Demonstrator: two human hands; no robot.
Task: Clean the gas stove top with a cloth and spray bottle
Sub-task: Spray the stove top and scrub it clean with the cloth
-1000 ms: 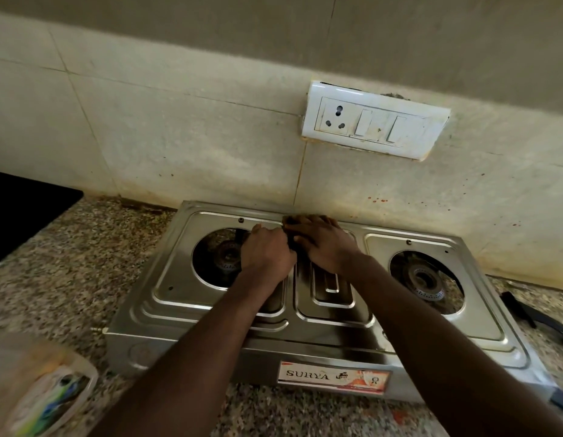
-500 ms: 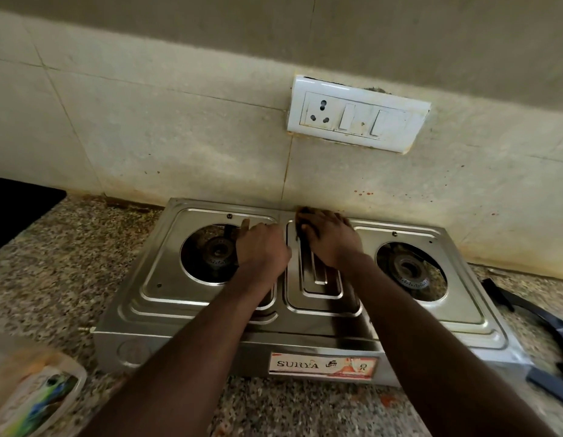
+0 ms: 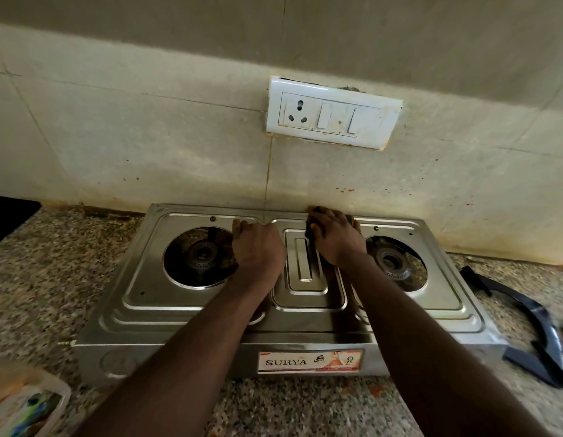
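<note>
A bag [image 3: 25, 405] sits front-left of the stove [image 3: 211, 310]. Counter [image 3: 37, 294] shows along the stove's front and left side, and a grate [image 3: 526, 362] lies to its right. The stove's long axis runs left-right along the wall [image 3: 148, 137], label [image 3: 308, 361] toward the person. The left hand [image 3: 258, 247] rests beside the left burner [image 3: 200, 257], fingers bent; I cannot tell its grip. The right hand [image 3: 335, 239] clutches the cloth [image 3: 310, 231] at the stove's back edge, hard against the wall.

Steel two-burner gas stove [image 3: 138, 279], lower centre of the frame, level, with its back edge against the wall. A "SURYA" label [image 3: 310, 361] is on its front face. Dark cloth [image 3: 311, 231], bunched at the top's back centre, largely hidden under the right hand [image 3: 333, 238] gripping it.
</note>
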